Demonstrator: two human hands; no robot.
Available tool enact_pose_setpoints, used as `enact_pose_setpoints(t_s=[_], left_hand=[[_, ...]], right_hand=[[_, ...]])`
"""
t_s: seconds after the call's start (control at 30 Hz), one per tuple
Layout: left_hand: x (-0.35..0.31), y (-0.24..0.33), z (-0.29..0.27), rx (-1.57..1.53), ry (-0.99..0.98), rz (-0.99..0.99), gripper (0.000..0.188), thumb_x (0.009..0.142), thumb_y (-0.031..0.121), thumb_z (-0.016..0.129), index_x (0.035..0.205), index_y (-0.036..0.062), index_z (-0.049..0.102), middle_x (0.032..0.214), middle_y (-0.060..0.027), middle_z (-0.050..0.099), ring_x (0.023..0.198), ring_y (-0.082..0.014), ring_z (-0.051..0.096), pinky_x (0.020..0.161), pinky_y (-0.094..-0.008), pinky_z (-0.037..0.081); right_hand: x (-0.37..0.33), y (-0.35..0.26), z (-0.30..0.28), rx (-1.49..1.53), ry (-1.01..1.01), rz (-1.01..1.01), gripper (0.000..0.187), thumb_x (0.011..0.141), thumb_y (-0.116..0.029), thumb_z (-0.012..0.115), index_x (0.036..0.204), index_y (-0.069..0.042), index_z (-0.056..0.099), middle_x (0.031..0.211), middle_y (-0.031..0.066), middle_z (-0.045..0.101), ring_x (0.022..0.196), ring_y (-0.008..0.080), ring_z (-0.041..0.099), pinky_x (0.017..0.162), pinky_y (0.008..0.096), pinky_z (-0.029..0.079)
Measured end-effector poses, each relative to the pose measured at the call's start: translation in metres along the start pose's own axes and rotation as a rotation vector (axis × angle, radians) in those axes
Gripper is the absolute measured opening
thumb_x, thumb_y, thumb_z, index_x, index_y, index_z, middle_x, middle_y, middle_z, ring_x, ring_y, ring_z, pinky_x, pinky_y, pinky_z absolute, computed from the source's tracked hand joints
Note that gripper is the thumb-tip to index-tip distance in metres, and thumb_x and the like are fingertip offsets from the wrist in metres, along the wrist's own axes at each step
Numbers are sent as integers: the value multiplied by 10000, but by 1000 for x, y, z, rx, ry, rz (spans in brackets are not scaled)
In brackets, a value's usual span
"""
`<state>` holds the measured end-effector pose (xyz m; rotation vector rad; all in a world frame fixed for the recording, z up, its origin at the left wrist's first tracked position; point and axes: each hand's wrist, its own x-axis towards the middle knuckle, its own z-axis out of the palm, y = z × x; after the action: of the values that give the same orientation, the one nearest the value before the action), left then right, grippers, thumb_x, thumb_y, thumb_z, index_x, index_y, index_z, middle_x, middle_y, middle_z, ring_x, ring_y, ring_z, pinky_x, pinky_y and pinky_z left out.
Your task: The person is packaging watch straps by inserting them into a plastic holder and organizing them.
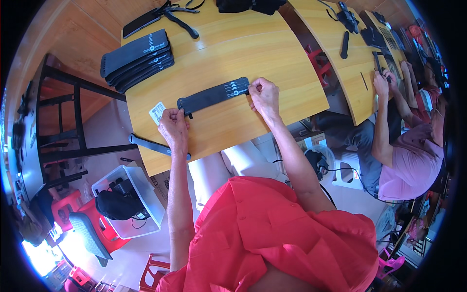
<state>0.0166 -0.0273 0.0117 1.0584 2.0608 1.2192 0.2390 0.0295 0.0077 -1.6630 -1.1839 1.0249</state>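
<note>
the fingers of your left hand (pixel 174 130) pinch the left end of a black band (pixel 209 99), and the fingers of your right hand (pixel 265 101) pinch its other end. the band lies stretched between both sets of fingers, over the bare middle of the wooden surface (pixel 233 53), its right end angled a little farther from you. white marks show on it just beside your right fingers, and a small dark tab pokes out below it just beside your left fingers. a white card (pixel 156 112) shows at the outer side of your left fingers; you cannot tell whether they grip it or only cover part of it.

nearer to you than your left fingers, a loose black strap (pixel 151 143) lies along the edge of the surface, passing under your forearm. beyond your left fingers and to their left sits a stack of black bands (pixel 134 56), with a tangle of black straps (pixel 182 22) farther off. below the surface, left of your left fingers, a clear bin (pixel 152 207) holds black things. well to the right of your right fingers, a co-worker (pixel 408 160) handles a black piece (pixel 377 61) at another surface (pixel 357 87).
</note>
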Motion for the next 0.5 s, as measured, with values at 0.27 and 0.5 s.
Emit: enact_pose_setpoints(t_s=[0.27,0.5], left_hand=[[2,1,1,58,-5,-13,137,795,76,629,723,-14,553,536,-68,562,418,-123,534,416,-262,417],[7,-10,2,165,27,54,121,766,58,635,707,-5,551,528,-82,568,455,-155,558,472,-287,442]], right_hand=[[4,7,3,-54,6,-40,116,801,-53,537,714,20,560,545,55,540,374,122,520,302,249,403],[11,21,9,-130,63,-105,95,743,-54,557,678,14,572,545,133,585,456,219,586,466,334,473]])
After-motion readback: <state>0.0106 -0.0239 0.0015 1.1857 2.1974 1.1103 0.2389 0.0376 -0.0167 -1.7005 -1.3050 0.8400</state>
